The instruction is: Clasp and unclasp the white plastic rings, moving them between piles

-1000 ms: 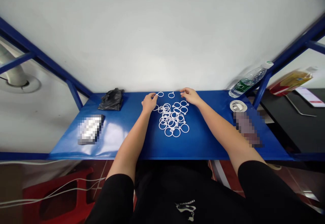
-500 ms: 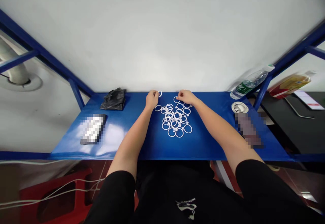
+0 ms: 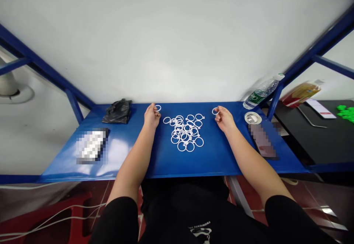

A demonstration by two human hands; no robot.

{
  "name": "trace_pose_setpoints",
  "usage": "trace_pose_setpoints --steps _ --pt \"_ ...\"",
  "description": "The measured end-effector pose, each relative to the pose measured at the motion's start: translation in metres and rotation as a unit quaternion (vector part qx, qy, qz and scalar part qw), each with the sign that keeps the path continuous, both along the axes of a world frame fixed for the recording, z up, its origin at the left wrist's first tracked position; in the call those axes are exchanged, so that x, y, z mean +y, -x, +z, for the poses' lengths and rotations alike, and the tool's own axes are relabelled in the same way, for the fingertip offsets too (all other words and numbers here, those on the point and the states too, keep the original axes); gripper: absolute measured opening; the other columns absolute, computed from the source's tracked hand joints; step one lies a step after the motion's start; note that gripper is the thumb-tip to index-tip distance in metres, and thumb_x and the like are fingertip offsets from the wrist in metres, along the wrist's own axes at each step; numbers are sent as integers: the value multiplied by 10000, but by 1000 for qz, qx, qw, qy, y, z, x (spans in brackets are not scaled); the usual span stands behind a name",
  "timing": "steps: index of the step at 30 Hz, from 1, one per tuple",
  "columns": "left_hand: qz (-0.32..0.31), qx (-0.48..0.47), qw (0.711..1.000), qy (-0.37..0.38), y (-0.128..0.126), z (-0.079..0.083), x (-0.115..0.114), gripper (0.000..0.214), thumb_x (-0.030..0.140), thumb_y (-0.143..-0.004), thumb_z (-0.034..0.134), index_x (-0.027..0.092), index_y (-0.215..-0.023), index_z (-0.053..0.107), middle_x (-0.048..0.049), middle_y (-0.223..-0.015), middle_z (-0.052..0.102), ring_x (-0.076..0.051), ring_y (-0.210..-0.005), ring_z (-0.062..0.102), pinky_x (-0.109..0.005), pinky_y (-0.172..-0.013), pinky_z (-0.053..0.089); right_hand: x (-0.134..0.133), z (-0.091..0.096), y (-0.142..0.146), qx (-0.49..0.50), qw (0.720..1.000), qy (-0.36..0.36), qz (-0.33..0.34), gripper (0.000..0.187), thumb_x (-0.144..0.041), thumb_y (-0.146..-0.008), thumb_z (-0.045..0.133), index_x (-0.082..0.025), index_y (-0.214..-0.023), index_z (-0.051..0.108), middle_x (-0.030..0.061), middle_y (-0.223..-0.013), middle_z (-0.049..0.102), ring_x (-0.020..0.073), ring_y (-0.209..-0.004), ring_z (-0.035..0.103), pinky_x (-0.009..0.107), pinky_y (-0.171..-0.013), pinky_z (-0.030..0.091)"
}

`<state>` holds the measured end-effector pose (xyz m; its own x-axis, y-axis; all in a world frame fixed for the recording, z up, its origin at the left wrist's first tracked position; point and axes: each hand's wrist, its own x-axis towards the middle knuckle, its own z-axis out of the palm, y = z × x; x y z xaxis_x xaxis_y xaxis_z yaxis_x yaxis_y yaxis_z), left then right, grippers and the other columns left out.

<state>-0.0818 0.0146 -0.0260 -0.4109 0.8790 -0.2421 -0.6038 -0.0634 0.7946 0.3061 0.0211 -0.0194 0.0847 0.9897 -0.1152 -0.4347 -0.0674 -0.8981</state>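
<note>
My left hand point(image 3: 152, 117) is closed in a pinch on one white curtain ring point(image 3: 160, 108), held up at the back of the blue table point(image 3: 166, 163). On the other side, my right hand point(image 3: 225, 119) pinches a second white curtain ring point(image 3: 212, 112) between thumb and fingers. Between the two hands lies a loose pile of white curtain rings point(image 3: 184, 137), many of them overlapping, with small eyelets on their edges. Both hands are apart from the pile.
At the left lie a black plastic bag point(image 3: 117, 111) and a blurred-out object point(image 3: 92, 146). A water bottle point(image 3: 260, 93), a coiled white cable point(image 3: 252, 118) and a blurred dark phone-like object point(image 3: 262, 140) are at the right. A white wall point(image 3: 177, 45) rises behind.
Both hands have moved apart, each lifting a curtain ring away from the pile: my right hand to the right, my left to the left. The view has shifted slightly.
</note>
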Motion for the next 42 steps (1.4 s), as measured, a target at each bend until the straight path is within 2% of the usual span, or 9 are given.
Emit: trace_pose_setpoints --steps 3,5,10,14,20,25,30,38,42 --pt "-26 29 999 -7 -9 0 -1 296 333 -830 857 212 -999 647 64 -683 605 -39 -465 436 -190 -496 381 8 -4 -4 39 999 14 29 344 -296 -767 857 -277 -1041 651 -23 -1031 791 75 -559 578 205 -483 510" --pt "-37 21 999 -13 -11 0 0 259 288 -839 821 197 -1023 664 33 -733 660 -47 -487 467 -191 -506 400 10 -4 -2 51 998 21 35 353 -267 -763 855 -281 -1053 655 -27 -1017 788 80 -570 579 214 -508 525" --pt "-48 -5 999 -9 -8 0 2 286 166 -806 707 193 -1089 681 -20 -891 750 -51 -495 466 -194 -494 393 9 -5 4 76 995 17 57 344 -345 -768 860 -278 -1020 636 -31 -926 787 76 -491 466 214 -461 441" --pt "-42 15 999 -1 -8 -2 2 326 124 -759 666 180 -1078 701 -48 -988 765 -45 -497 465 -192 -480 381 8 -2 3 74 993 17 87 321 -312 -736 800 -278 -995 614 -38 -868 772 82 -447 394 227 -430 372" --pt "-49 29 998 -3 -8 -4 3 323 149 -751 669 165 -1071 710 -29 -893 711 -41 -490 480 -196 -481 384 8 -1 2 58 993 -1 98 271 -281 -696 712 -273 -934 582 -55 -722 675 96 -423 376 244 -422 363" --pt "-59 33 998 -18 -7 -5 3 251 159 -750 666 167 -999 698 15 -783 626 -41 -466 460 -205 -476 377 9 -3 1 41 993 -23 106 166 -288 -697 661 -253 -805 540 -40 -658 618 93 -403 355 245 -409 346" --pt "-60 29 998 -21 -6 -4 2 196 132 -703 627 184 -892 649 33 -713 569 -52 -451 431 -205 -462 339 9 -4 1 60 993 -7 103 139 -247 -611 611 -246 -710 513 -20 -604 606 94 -387 330 237 -391 311" --pt "-59 47 997 -26 -6 -4 1 180 116 -641 581 205 -796 559 33 -682 550 -55 -437 374 -206 -457 310 5 -8 6 35 996 -20 74 197 -191 -592 594 -233 -676 421 -25 -613 586 85 -405 389 223 -406 341" --pt "-39 69 997 -27 -8 -6 2 197 112 -600 558 206 -771 528 55 -638 507 -47 -421 344 -193 -442 273 5 -6 9 4 998 -25 50 200 -171 -555 579 -237 -712 473 -43 -624 607 85 -404 445 226 -413 371"
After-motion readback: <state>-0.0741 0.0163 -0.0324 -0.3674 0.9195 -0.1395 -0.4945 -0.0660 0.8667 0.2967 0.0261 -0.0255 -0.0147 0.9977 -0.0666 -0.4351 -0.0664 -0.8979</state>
